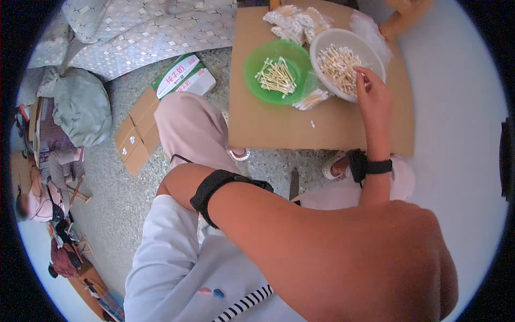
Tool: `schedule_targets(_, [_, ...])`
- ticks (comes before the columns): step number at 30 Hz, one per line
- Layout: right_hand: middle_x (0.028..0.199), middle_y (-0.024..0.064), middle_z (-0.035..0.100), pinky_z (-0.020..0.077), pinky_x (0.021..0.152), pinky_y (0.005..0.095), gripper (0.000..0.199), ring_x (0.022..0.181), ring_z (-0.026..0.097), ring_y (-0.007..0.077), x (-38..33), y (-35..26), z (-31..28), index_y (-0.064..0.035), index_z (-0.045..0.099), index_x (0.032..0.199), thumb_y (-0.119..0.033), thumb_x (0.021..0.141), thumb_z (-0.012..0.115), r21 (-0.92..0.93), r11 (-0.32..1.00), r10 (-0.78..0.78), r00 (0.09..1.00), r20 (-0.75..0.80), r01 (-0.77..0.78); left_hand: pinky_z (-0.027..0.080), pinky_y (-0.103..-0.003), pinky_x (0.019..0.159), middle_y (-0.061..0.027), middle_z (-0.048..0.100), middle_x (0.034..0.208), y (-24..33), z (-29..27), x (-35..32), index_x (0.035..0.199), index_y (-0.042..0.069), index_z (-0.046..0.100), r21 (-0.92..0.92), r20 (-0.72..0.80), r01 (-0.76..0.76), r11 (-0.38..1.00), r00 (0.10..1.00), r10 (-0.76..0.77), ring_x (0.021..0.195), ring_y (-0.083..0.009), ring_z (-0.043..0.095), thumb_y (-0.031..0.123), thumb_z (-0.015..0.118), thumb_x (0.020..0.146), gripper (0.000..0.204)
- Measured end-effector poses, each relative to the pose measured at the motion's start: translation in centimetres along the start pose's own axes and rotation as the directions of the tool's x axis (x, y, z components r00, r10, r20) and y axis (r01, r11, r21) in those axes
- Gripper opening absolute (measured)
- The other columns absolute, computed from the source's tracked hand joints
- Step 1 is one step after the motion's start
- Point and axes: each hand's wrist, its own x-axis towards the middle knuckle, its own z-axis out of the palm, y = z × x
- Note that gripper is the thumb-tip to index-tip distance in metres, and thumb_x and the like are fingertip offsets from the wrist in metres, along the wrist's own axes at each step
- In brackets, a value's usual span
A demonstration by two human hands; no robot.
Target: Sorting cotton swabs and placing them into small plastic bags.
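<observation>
Head | right fingers (366, 72) curled, pinch unclear | slim cotton swabs (338, 61) in round bowl (371, 52)

This looks like an informal workroom: cotton swabs (339, 63), cardboard-topped table (279, 127), seated person (41, 207).

Patterned fabric (166, 35) spreads beyond a green-and-white carton (185, 75). Brown cardboard (140, 134) lies left of the carton, grey-green cloth (81, 107) farther left.

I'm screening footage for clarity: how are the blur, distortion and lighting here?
In the head view, lighting is soft, without harsh glare on the cardboard tabletop; also there, cotton swabs in the green bowl are distinguishable; at the head view's left rim, a person looks tipped sideways and indistinct.
</observation>
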Motion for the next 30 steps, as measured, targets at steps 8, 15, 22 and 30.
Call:
schedule_targets(8, [0.087, 0.0127, 0.068, 0.0503, 0.062, 0.0362, 0.020, 0.068, 0.065, 0.0274, 0.2, 0.4, 0.2, -0.0154, 0.069, 0.101, -0.028, 0.088, 0.060, 0.037, 0.997, -0.067, 0.998, 0.002, 0.067, 0.047, -0.031, 0.069, -0.0039, 0.063, 0.079, -1.1, 0.5, 0.2, 0.091, 0.009, 0.069, -0.049, 0.042, -0.004, 0.999, 0.999, 0.006, 0.076, -0.0196, 0.061, 0.025, 0.065, 0.083, 0.018])
schedule_targets(15, [0.086, 0.0129, 0.069, 0.0505, 0.062, 0.0361, 0.019, 0.068, 0.065, 0.0266, 0.0, 0.5, -0.1, -0.0148, 0.070, 0.099, -0.027, 0.087, 0.060, 0.010, 0.996, -0.089, 0.996, -0.030, 0.090, 0.046, -0.032, 0.069, -0.0040, 0.063, 0.081, -1.0, 0.4, -1.1, 0.090, 0.010, 0.068, -0.059, 0.063, -0.014, 0.998, 0.998, 0.018, 0.076, -0.0203, 0.061, 0.025, 0.065, 0.082, 0.018])
schedule_targets(22, [0.085, 0.0124, 0.069, 0.0510, 0.062, 0.0351, 0.018, 0.067, 0.066, 0.0262, -0.2, 1.1, 0.5, -0.0131, 0.070, 0.099, -0.023, 0.086, 0.062, 0.099, 0.990, -0.094, 0.995, -0.042, 0.098, 0.046, -0.034, 0.069, -0.0042, 0.063, 0.082, -1.6, 1.1, -0.3, 0.089, 0.010, 0.067, -0.048, 0.072, -0.012, 0.999, 0.997, 0.016, 0.077, -0.0210, 0.060, 0.026, 0.064, 0.082, 0.018])
schedule_targets(30, [0.084, 0.0112, 0.069, 0.0513, 0.063, 0.0345, 0.018, 0.067, 0.066, 0.0253, -0.7, 0.7, 0.8, -0.0124, 0.070, 0.099, -0.023, 0.086, 0.063, 0.082, 0.986, -0.138, 0.989, -0.055, 0.142, 0.046, -0.035, 0.068, -0.0043, 0.062, 0.084, -1.9, 1.6, -1.1, 0.089, 0.011, 0.066, -0.041, 0.080, -0.011, 0.999, 0.997, 0.014, 0.077, -0.0218, 0.060, 0.027, 0.063, 0.082, 0.017])
